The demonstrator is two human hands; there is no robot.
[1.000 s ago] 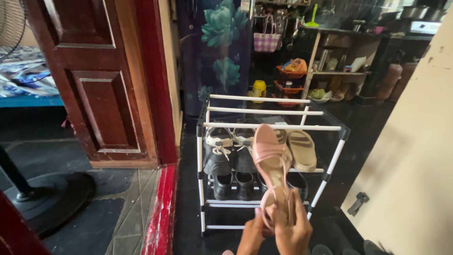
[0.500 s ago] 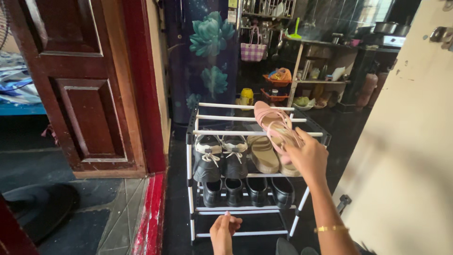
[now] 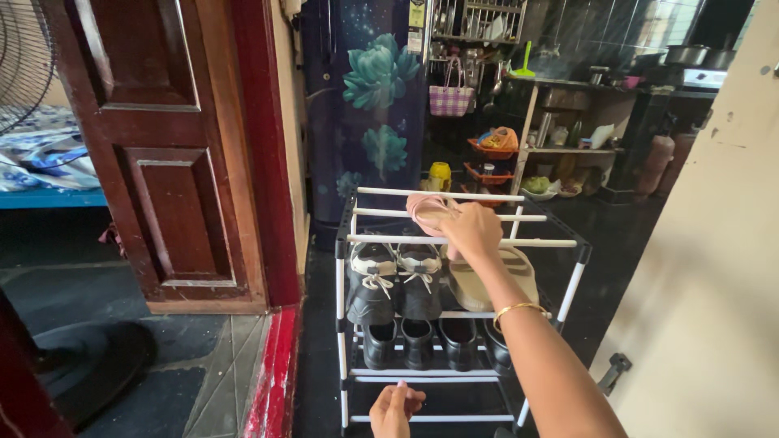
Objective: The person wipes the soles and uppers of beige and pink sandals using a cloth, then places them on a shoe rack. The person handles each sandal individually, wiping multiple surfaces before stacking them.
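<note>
Right hand: the right hand (image 3: 471, 229) reaches out over the top tier of the shoe rack (image 3: 349, 243), fingers curled down onto a pink sandal (image 3: 428, 208); a gold bangle (image 3: 519, 308) sits on the wrist.
Sandal: it lies across the white top bars, towards the left half of the rack, partly hidden under the hand.
Left hand: the left hand (image 3: 393, 410) is low at the bottom edge, in front of the rack's lowest bar, fingers loosely bent and holding nothing.
Rack: white tubes with black corner joints, three tiers, standing on the dark floor (image 3: 320, 357).
Middle tier: a pair of black and white sneakers (image 3: 398, 280) on the left, beige sandals (image 3: 495, 276) on the right, behind the forearm.
Lower tier: a row of black shoes (image 3: 418, 341), toes outward.
Left side: a brown panelled door (image 3: 154, 146) in a red frame (image 3: 264, 146); a red sill runs down to the bottom edge, with grey tiles beside it.
Behind the rack: a dark blue fridge (image 3: 373, 105) with teal flowers.
Back of the room: a shelf (image 3: 560, 113) with kitchen things, a checked bag (image 3: 450, 99) hanging, a yellow jar (image 3: 440, 174) on the floor.
Right side: a cream wall (image 3: 714, 268), scuffed.
</note>
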